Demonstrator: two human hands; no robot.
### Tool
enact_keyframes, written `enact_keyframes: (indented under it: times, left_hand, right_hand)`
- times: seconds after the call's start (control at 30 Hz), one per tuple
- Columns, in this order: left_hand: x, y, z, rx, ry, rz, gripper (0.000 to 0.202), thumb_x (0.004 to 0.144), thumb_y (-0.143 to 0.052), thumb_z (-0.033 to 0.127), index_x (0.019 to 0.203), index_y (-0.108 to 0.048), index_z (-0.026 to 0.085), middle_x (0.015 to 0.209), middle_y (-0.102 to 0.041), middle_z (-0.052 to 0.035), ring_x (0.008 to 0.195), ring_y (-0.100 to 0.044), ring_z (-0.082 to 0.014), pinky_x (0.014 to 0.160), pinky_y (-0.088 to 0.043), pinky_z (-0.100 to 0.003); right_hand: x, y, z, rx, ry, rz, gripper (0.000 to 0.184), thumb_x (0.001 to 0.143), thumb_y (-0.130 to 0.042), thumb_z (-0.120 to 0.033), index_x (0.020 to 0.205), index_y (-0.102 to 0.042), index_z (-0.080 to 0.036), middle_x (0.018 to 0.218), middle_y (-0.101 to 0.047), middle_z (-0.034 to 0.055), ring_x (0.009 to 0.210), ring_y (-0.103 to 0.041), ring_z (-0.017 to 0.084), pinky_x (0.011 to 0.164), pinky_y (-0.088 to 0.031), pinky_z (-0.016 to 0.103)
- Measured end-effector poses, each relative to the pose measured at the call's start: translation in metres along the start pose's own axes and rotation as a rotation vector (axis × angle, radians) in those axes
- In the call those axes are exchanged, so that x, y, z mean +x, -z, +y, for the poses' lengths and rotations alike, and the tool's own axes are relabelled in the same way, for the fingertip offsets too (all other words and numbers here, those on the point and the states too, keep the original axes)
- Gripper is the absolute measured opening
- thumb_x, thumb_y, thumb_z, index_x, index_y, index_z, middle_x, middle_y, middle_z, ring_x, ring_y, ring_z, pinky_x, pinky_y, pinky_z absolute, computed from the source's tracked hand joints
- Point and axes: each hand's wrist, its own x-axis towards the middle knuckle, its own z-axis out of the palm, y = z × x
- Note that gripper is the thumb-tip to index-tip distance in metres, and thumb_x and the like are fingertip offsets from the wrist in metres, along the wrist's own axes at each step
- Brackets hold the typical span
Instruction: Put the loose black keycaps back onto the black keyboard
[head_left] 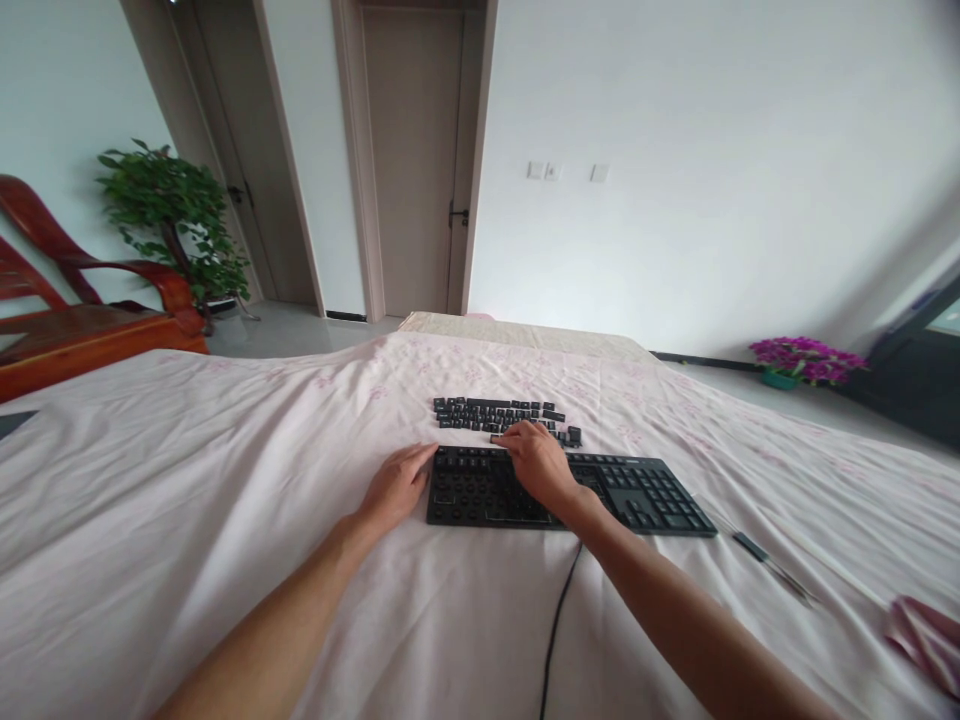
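A black keyboard (pixel 469 512) lies on the cloth, its left and middle part stripped of many keycaps, while the number pad at the right still has its keys. My left hand (pixel 396 487) rests against the keyboard's left edge, fingers stretched toward its far left corner. Over the keyboard's far edge reaches my right hand (pixel 536 462), its thumb and fingers closed on a small black keycap (pixel 496 438). Just beyond lie loose keycaps (pixel 491 412) in rows, partly hidden behind my right hand. The bare key area under my right wrist is hidden too.
A pale flowered cloth (pixel 247 460) covers the surface, with folds. The keyboard cable (pixel 559 610) runs toward me. A slim tool with a dark handle and metal prongs (pixel 772 568) lies at the right, near a pink cloth (pixel 922 635). A wooden chair (pixel 150 320) stands left.
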Motion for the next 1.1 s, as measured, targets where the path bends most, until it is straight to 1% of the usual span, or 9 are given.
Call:
enact_keyframes:
  times: [0.07, 0.17, 0.33, 0.47, 0.63, 0.77, 0.87, 0.93, 1.1]
  left_hand:
    - [0.000, 0.000, -0.001, -0.021, -0.007, 0.007, 0.051, 0.084, -0.046, 0.011, 0.133, -0.056, 0.024, 0.136, -0.058, -0.0053, 0.128, -0.051, -0.0198, 0.113, -0.034, -0.039]
    - [0.000, 0.000, -0.001, -0.034, -0.008, 0.009, 0.051, 0.084, -0.047, 0.011, 0.132, -0.057, 0.023, 0.136, -0.059, -0.0055, 0.127, -0.052, -0.0200, 0.112, -0.035, -0.039]
    - [0.000, 0.000, -0.001, 0.011, -0.003, -0.008, 0.053, 0.083, -0.045, 0.009, 0.134, -0.055, 0.021, 0.136, -0.058, -0.0065, 0.127, -0.051, -0.0193, 0.113, -0.034, -0.038]
    - [0.000, 0.001, 0.000, 0.033, 0.002, -0.016, 0.055, 0.082, -0.045, 0.009, 0.134, -0.055, 0.022, 0.136, -0.058, -0.0060, 0.127, -0.051, -0.0190, 0.113, -0.035, -0.037]
    - [0.000, 0.001, 0.000, 0.063, 0.004, -0.028, 0.055, 0.082, -0.044, 0.009, 0.135, -0.054, 0.020, 0.136, -0.058, -0.0067, 0.127, -0.051, -0.0185, 0.112, -0.035, -0.036]
    - [0.000, 0.001, -0.002, 0.059, 0.002, -0.024, 0.055, 0.083, -0.043, 0.009, 0.135, -0.054, 0.023, 0.136, -0.058, -0.0045, 0.127, -0.051, -0.0174, 0.113, -0.034, -0.035]
    - [0.001, 0.001, -0.002, 0.050, 0.002, -0.025, 0.053, 0.084, -0.042, 0.010, 0.134, -0.054, 0.022, 0.136, -0.058, -0.0049, 0.127, -0.051, -0.0172, 0.113, -0.034, -0.036]
    - [0.000, 0.002, -0.001, 0.039, 0.011, -0.026, 0.052, 0.085, -0.041, 0.011, 0.134, -0.055, 0.021, 0.136, -0.058, -0.0059, 0.127, -0.051, -0.0177, 0.113, -0.033, -0.037]
    - [0.000, 0.005, 0.008, -0.054, 0.052, -0.027, 0.043, 0.091, -0.040, 0.021, 0.129, -0.058, 0.021, 0.134, -0.060, -0.0058, 0.125, -0.053, -0.0188, 0.110, -0.036, -0.036]
  right_hand:
    - [0.010, -0.001, 0.010, -0.004, -0.077, 0.031, 0.030, 0.093, -0.048, -0.024, 0.106, -0.074, -0.030, 0.109, -0.064, 0.0040, 0.097, -0.050, 0.020, 0.083, -0.037, 0.029]
    - [0.025, -0.005, 0.016, -0.045, -0.099, 0.033, 0.024, 0.091, -0.053, -0.031, 0.095, -0.076, -0.031, 0.106, -0.066, 0.0033, 0.098, -0.049, 0.022, 0.081, -0.035, 0.030]
    - [0.044, -0.012, 0.008, -0.149, -0.072, -0.011, 0.023, 0.089, -0.054, -0.030, 0.083, -0.076, -0.025, 0.104, -0.066, 0.0055, 0.100, -0.048, 0.023, 0.079, -0.032, 0.033]
    - [0.053, -0.016, 0.003, -0.240, -0.053, -0.060, 0.020, 0.086, -0.057, -0.027, 0.081, -0.075, -0.019, 0.106, -0.066, 0.0103, 0.103, -0.047, 0.025, 0.080, -0.032, 0.034]
    - [0.058, -0.021, 0.002, -0.279, -0.027, -0.086, 0.014, 0.082, -0.062, -0.024, 0.081, -0.075, -0.019, 0.103, -0.066, 0.0110, 0.103, -0.046, 0.026, 0.080, -0.031, 0.035]
    - [0.062, -0.021, 0.000, -0.289, -0.001, -0.121, 0.012, 0.081, -0.064, -0.024, 0.080, -0.075, -0.019, 0.103, -0.067, 0.0111, 0.103, -0.046, 0.026, 0.081, -0.031, 0.035]
    - [0.064, -0.018, 0.000, -0.271, 0.015, -0.127, 0.014, 0.083, -0.062, -0.024, 0.080, -0.075, -0.020, 0.101, -0.068, 0.0101, 0.102, -0.047, 0.025, 0.081, -0.031, 0.034]
    - [0.060, -0.014, 0.002, -0.233, 0.003, -0.090, 0.016, 0.084, -0.061, -0.027, 0.082, -0.076, -0.021, 0.100, -0.069, 0.0085, 0.101, -0.047, 0.024, 0.081, -0.031, 0.034]
    - [0.031, 0.000, 0.010, -0.095, -0.020, 0.035, 0.020, 0.089, -0.058, -0.038, 0.091, -0.076, -0.030, 0.103, -0.069, 0.0029, 0.099, -0.047, 0.022, 0.083, -0.031, 0.032]
